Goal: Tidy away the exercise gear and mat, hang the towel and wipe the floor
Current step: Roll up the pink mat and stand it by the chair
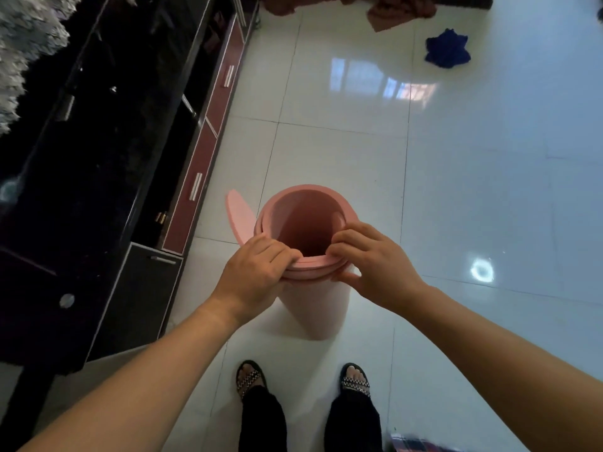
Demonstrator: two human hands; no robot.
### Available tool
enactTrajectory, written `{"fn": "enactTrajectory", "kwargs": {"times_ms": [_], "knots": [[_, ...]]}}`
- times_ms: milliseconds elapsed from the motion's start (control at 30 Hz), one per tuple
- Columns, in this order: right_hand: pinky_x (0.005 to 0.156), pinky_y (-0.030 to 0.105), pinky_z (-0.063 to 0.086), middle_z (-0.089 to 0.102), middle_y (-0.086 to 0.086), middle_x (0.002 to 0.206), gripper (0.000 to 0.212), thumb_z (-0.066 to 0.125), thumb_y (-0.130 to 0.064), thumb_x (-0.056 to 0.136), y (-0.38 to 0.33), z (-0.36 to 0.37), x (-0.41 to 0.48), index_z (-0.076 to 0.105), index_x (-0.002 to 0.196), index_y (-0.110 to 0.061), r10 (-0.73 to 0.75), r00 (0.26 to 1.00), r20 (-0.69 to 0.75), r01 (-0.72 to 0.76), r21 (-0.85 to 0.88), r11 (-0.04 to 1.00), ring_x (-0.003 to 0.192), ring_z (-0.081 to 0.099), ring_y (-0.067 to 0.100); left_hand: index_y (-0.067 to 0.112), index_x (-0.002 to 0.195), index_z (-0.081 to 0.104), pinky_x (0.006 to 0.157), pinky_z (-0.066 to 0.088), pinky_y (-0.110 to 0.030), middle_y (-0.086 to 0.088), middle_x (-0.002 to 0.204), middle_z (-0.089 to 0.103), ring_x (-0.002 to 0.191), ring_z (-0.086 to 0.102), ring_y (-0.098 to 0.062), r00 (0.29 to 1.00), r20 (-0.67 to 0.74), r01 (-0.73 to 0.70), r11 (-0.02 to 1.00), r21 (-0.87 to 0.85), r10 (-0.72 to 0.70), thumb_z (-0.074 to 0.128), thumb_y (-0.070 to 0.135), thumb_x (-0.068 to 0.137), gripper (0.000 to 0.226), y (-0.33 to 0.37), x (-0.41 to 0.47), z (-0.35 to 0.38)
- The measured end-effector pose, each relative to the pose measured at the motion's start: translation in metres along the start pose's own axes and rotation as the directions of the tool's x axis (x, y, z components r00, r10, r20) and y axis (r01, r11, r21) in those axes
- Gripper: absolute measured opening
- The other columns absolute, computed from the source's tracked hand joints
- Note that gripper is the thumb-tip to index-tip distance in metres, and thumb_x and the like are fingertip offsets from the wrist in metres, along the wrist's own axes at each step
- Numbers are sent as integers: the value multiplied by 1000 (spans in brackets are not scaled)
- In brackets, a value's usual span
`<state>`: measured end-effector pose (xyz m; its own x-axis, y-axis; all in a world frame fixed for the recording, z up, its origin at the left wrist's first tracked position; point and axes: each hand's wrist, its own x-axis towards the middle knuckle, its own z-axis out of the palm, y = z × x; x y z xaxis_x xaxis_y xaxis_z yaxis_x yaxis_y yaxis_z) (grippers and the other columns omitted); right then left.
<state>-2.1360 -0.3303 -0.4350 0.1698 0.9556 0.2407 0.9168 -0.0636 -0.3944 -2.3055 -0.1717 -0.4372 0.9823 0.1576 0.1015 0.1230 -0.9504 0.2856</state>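
Observation:
A pink exercise mat, loosely rolled into a wide tube, stands on end on the white tile floor in front of my feet. Its loose outer end sticks out to the left. My left hand grips the near rim of the roll, fingers curled over the layered edge. My right hand pinches the same rim from the right, fingers inside and thumb outside. A blue cloth lies crumpled on the floor at the far right. A brown towel lies on the floor at the top.
A long black TV cabinet with red drawer fronts runs along the left. A grey shaggy rug shows at the top left. Glossy white tiles spread to the right. A patterned item peeks in at the bottom edge.

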Motion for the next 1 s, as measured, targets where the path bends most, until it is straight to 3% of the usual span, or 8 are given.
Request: {"fn": "enactTrajectory", "kwargs": {"times_ms": [167,333,567,800,1000], "knots": [[81,34,54,68,1,98,39,85,-29,60,-14,-51,-2,71,94,-15,-110,994,-15,109,-43,993,100,54,20,13,100,64,89,40,-30,-3,89,66,84,57,-22,992,-124,-16,998,53,23,78,8,68,35,40,-6,-47],[81,32,52,68,0,98,33,83,-29,65,-62,-128,25,71,94,-17,-222,972,-77,221,-28,975,101,51,19,19,107,57,98,38,-34,1,95,66,91,60,-21,981,-186,85,989,122,-61,79,12,68,45,77,-28,-134],[83,32,51,67,0,101,40,83,-33,63,-161,-205,69,71,99,-19,-408,908,-90,409,-13,912,104,48,17,23,109,54,95,43,-37,5,97,66,93,61,-18,928,-333,236,955,181,-166,79,17,69,47,110,-97,-257],[84,32,50,66,0,100,45,85,-33,60,-288,-220,92,70,100,-18,-593,803,-65,597,92,797,103,46,16,17,104,64,89,42,-32,4,93,67,88,60,-17,818,-451,447,888,107,-358,86,30,59,52,139,-216,-334],[88,28,45,65,-2,101,45,84,-36,61,-408,-179,92,69,101,-19,-729,684,-29,716,214,664,105,48,17,16,104,66,87,41,-30,2,92,68,87,56,-14,726,-517,577,811,99,-453,81,35,63,47,153,-350,-356]]}}
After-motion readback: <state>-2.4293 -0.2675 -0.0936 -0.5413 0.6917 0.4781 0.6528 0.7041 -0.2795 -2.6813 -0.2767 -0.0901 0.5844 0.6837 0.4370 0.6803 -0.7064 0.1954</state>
